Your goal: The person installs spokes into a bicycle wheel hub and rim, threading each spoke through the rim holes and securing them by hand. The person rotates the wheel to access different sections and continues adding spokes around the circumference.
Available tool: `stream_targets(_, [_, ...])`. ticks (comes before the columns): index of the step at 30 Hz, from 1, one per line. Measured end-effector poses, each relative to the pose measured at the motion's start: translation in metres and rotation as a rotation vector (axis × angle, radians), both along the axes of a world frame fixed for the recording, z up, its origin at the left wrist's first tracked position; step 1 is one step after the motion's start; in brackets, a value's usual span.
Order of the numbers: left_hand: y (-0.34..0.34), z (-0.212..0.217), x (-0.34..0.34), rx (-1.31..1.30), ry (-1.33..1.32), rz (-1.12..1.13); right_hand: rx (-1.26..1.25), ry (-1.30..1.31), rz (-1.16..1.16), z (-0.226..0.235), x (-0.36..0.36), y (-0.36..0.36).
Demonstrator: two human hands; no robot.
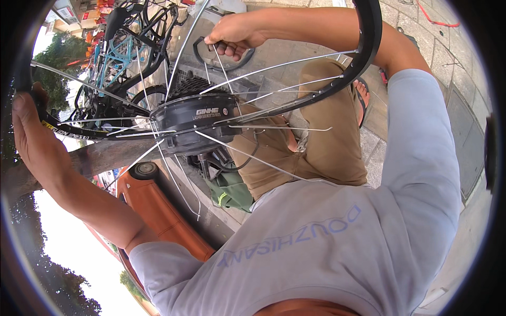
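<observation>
A black bicycle rim [368,50] is raised in front of me, with a dark hub motor [192,124] at its middle and a sprocket cassette [191,84] behind the hub. My left hand [39,139] grips the rim at the far left, its fingers partly hidden behind it. Above the hub, my right hand [236,36] pinches a thin silver spoke [220,62] between thumb and fingers. Some spokes reach the rim, while others, such as a long spoke [269,164], stick out from the hub with loose ends. A dark cable [232,167] hangs under the hub.
Parked bicycles [118,50] stand at the upper left. An orange car [158,210] is at the lower left, near a tree trunk [100,157]. A green bag [232,190] lies by my legs. Paving [443,68] spreads to the right, with a red strap-like item [437,20] on it.
</observation>
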State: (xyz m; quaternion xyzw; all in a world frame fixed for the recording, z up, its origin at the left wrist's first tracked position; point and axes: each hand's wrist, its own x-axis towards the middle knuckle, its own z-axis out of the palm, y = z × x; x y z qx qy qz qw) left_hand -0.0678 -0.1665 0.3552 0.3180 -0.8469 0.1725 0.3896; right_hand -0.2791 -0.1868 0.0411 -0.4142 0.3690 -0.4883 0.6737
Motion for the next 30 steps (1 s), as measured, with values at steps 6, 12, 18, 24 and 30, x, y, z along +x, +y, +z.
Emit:
stream_targets(6, [-0.01, 0.004, -0.002, 0.028, -0.014, 0.026, 0.075, 0.109, -0.081, -0.005, -0.002, 0.004])
stream_targets(12, [-0.011, 0.001, -0.005, 0.007, 0.003, 0.036, 0.01, 0.02, -0.074, -0.008, -0.006, -0.002])
stream_targets(18, [-0.017, 0.0, -0.009, 0.097, 0.013, -0.037, 0.125, 0.127, -0.107, -0.012, -0.005, 0.004])
stream_targets(24, [-0.021, 0.004, -0.006, 0.1, 0.018, -0.058, 0.088, 0.2, -0.054, -0.001, 0.001, 0.006])
stream_targets(30, [-0.023, 0.007, 0.001, 0.102, 0.011, -0.02, 0.112, 0.339, -0.079, 0.003, -0.002, 0.004])
